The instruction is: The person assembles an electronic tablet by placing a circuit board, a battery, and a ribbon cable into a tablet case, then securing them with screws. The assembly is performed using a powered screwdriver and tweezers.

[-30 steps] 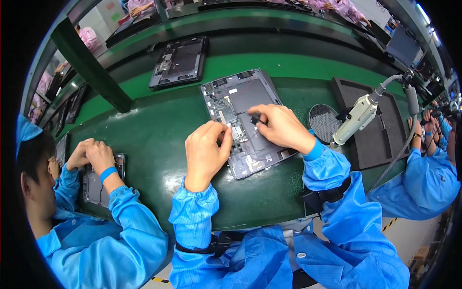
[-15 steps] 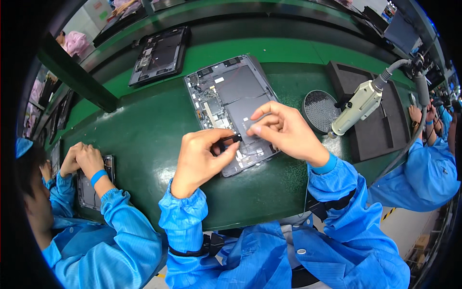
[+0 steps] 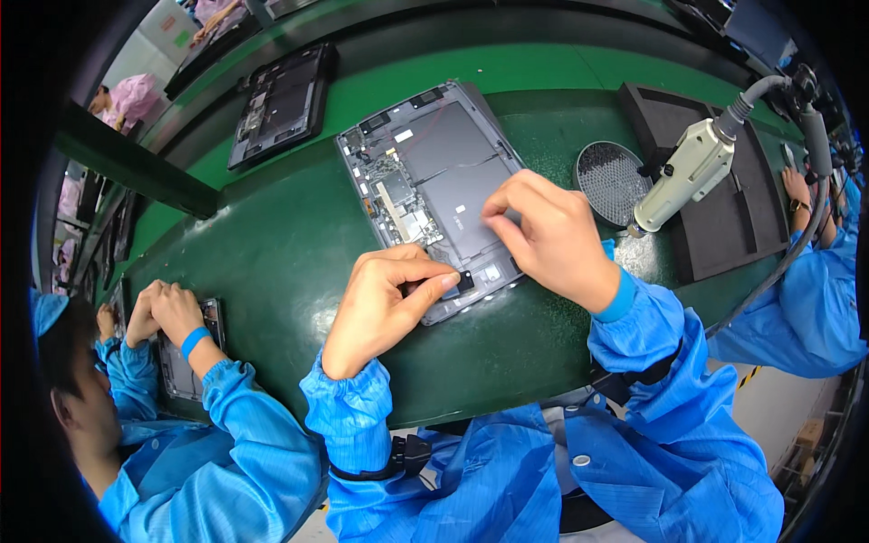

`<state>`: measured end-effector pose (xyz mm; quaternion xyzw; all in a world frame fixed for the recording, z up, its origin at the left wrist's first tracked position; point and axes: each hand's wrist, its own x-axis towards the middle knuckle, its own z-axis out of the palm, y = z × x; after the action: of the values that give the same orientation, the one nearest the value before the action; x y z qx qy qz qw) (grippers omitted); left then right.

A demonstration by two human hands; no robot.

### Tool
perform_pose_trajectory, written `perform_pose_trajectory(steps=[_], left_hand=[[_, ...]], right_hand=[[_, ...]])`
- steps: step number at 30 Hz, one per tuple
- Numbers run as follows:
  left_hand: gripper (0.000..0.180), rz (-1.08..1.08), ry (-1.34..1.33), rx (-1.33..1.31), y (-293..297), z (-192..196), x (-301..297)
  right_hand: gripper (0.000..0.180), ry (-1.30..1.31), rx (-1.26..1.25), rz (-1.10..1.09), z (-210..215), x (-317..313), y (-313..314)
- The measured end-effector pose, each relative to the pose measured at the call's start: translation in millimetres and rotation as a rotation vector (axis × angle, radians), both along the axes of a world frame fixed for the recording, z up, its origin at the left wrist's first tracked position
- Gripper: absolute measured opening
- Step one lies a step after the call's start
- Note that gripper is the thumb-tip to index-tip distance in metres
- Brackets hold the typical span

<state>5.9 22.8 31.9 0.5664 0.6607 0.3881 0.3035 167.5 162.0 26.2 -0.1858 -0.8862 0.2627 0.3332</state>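
Note:
An opened grey tablet-like device [image 3: 444, 172] lies in front of me, its circuit board [image 3: 391, 195] bare on the left side. My left hand [image 3: 385, 303] is over its lower left corner, thumb and fingers pinching a small black part [image 3: 466, 281] close to the lower edge. Above the right side of the device is my right hand [image 3: 557, 240], closed with thumb and forefinger pressed together. Whatever those fingertips may hold is too small to make out. A thin dark cable [image 3: 471, 165] crosses the middle of the device.
Right of the device stand a round dish of small dark pieces [image 3: 613, 181], a hanging pale electric screwdriver [image 3: 683, 176] and a black foam tray [image 3: 724, 244]. Another opened device [image 3: 282, 107] lies at the back left. Co-workers' hands [image 3: 167, 312] are busy at the left.
The small black part has come down onto the device's lower area with my left hand. My right hand has moved right, away from the left, and its fingers have closed together.

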Motion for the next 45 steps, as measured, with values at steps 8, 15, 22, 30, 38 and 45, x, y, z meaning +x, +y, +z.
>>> perform_pose_trajectory(steps=[8,15,22,30,38,45], left_hand=[[0.01,0.038,0.031,0.011,1.3,3.4,7.1],[0.009,-0.013,0.071,0.098,1.0,-1.4,4.9],[0.012,-0.077,0.237,0.146,-2.7,-1.2,6.0],[0.023,-0.117,0.399,0.159,-5.6,-2.2,3.7],[0.026,-0.1,0.474,0.193,0.1,-1.7,9.5],[0.024,-0.092,0.481,0.176,7.2,1.5,21.5]], right_hand=[[0.012,-0.21,-0.336,0.383,5.5,1.3,-4.3],[0.012,-0.278,-0.262,0.469,1.2,1.6,6.5],[0.011,-0.274,-0.233,0.46,1.4,3.5,5.7],[0.007,0.187,-0.023,0.032,15.5,23.4,-10.8],[0.056,0.801,-0.347,-0.321,14.5,73.6,53.4],[0.054,0.558,-0.753,-0.264,23.4,86.5,73.1]])
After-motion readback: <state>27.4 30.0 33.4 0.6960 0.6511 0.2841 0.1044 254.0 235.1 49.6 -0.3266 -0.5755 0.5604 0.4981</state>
